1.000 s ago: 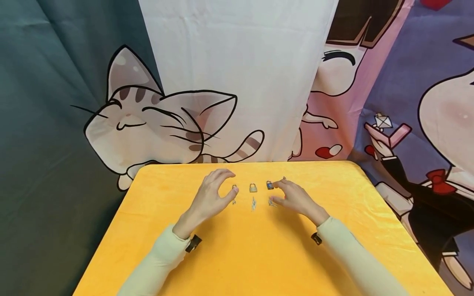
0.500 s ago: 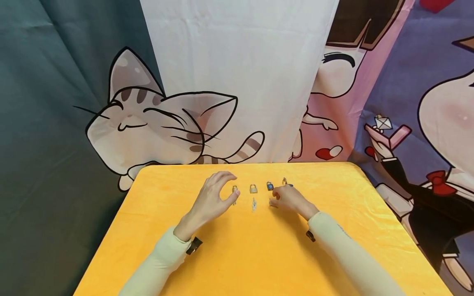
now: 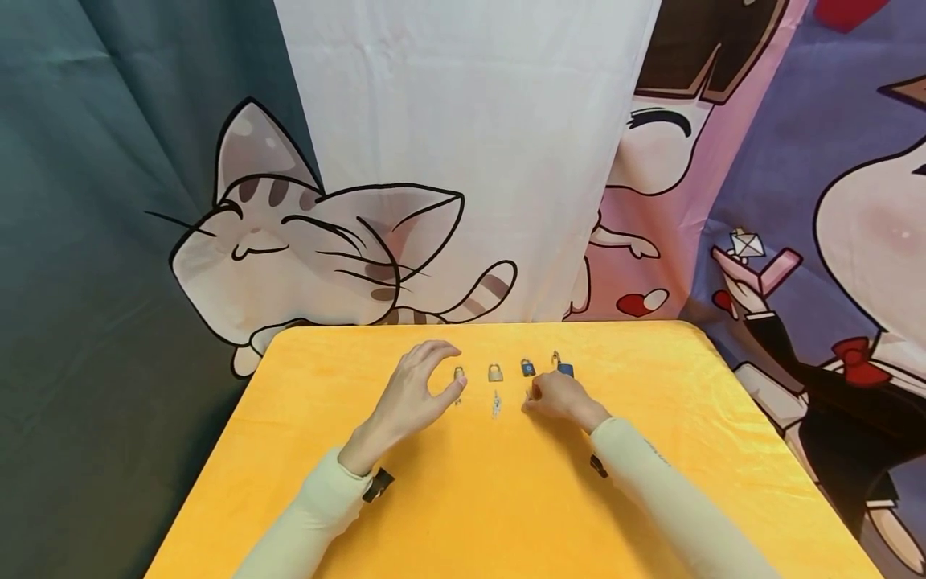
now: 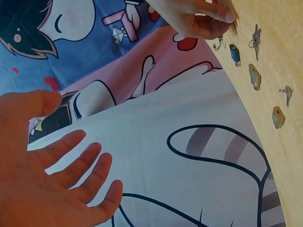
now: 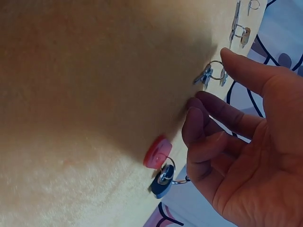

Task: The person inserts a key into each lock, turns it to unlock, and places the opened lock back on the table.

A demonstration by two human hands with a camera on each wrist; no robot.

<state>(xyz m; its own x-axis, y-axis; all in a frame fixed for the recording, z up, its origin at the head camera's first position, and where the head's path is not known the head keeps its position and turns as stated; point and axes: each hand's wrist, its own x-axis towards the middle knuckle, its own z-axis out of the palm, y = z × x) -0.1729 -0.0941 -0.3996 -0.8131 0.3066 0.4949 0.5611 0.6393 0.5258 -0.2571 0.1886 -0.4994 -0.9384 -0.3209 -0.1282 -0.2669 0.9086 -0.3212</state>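
Observation:
In the head view my left hand [image 3: 411, 386] hovers with fingers spread and curved, nearest a small brass padlock [image 3: 459, 373]. It holds nothing in the left wrist view. My right hand [image 3: 564, 397] is lowered over a set of silver keys on a ring [image 5: 206, 74]. Thumb and index finger stand apart on either side of these keys in the right wrist view; the other fingers are bent. A small blue padlock [image 3: 527, 367] lies just beyond. Behind the right hand sits a larger blue padlock [image 3: 566, 370], partly covered, with a red piece on a ring [image 5: 158, 151] near it.
Between the hands lie a brass padlock [image 3: 495, 373] and silver keys [image 3: 496, 404]. Everything rests on a yellow-covered table [image 3: 463, 507]. A printed curtain [image 3: 434, 121] hangs directly behind its far edge.
My right hand has moved left and down from above the blue padlocks to the keys, uncovering the larger blue padlock. My left hand has barely moved.

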